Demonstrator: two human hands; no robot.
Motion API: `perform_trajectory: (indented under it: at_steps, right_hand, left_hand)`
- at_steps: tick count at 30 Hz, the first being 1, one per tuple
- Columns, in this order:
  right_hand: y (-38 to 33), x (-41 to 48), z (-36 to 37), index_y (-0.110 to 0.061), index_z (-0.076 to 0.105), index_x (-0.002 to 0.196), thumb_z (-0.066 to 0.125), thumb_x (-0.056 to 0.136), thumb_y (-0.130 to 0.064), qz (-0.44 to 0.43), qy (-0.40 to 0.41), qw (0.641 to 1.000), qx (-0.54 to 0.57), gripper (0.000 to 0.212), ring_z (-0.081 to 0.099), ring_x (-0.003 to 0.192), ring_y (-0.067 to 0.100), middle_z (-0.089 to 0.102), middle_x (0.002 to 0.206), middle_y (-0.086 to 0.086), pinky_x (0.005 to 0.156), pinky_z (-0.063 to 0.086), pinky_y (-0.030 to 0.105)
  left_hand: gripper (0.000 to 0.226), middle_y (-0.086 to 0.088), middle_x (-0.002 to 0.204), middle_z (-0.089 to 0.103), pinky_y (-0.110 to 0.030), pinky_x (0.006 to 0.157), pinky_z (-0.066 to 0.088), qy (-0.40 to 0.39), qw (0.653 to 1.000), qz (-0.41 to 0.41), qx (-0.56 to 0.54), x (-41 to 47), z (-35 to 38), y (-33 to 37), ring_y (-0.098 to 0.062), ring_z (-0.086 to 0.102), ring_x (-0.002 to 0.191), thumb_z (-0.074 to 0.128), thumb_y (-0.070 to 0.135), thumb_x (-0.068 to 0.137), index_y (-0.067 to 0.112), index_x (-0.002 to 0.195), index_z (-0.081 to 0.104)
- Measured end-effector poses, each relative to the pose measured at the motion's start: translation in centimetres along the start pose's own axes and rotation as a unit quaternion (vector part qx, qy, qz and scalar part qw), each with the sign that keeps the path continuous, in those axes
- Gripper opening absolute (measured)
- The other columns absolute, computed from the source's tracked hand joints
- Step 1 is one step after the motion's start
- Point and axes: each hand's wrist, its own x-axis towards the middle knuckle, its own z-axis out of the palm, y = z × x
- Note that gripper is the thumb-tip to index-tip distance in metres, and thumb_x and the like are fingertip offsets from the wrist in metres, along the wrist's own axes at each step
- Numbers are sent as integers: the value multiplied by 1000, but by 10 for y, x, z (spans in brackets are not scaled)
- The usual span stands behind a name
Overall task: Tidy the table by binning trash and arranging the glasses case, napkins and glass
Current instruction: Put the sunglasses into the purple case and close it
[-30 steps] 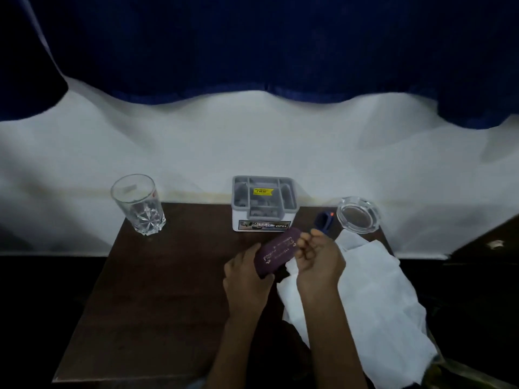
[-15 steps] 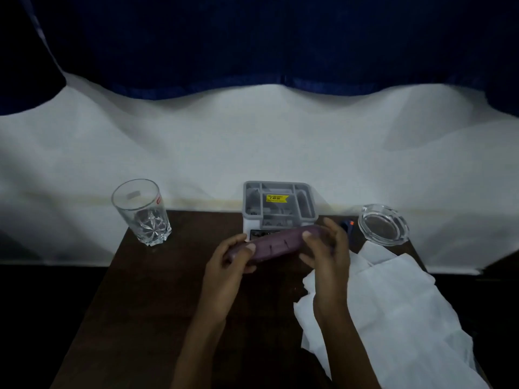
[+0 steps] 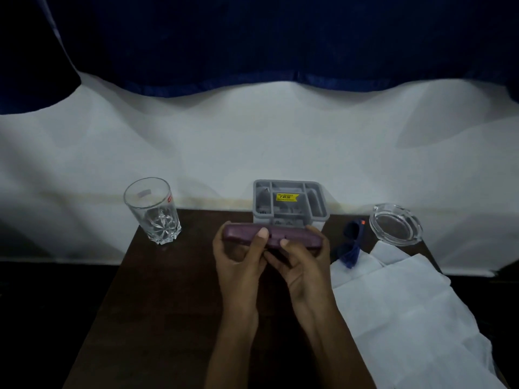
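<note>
Left hand [image 3: 238, 268] and right hand [image 3: 306, 268] both have a curled grip on the purple glasses case [image 3: 297, 237], held level over the tabletop [image 3: 168, 304] before the grey organiser [image 3: 289, 209]; napkins [image 3: 407, 304] lie unfolded at right, glass [image 3: 153, 210] stands far-left, so most arranging looks undone.

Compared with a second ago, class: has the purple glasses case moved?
Yes. The glasses case, then tilted below the grey organizer, now lies level across its lower front.

Grey organizer [image 3: 290, 203] at the back of the table [image 3: 168, 304] — clear ashtray [image 3: 396, 224] right of it.
</note>
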Motion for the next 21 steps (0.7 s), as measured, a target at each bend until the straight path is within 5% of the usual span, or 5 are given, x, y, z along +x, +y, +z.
perform_trajectory:
  at_steps: [7,12,21]
  right_hand:
    - [10,2,3,-17,43,122,62,75,7,2,53,998,28,57,63,97,31,59,121,22,69,57,38]
    - [21,-2,8,-20,43,120,71,68,2,10,100,995,20,63,63,103,32,61,116,15,91,52,51]
    - [19,-4,9,-22,42,123,71,71,1,15,116,993,26,64,63,104,30,62,114,10,94,50,50]
  left_hand:
    - [58,-12,112,66,-40,89,54,36,998,36,42,0,4,-2,-25,66,103,74,3,72,19,121,50]
    - [59,-12,110,69,-44,88,55,55,996,38,67,3,-1,0,-29,68,100,77,6,70,15,124,53]
    - [56,-12,107,70,-29,70,59,44,997,20,56,4,-3,-2,-29,69,98,76,9,70,14,122,55]
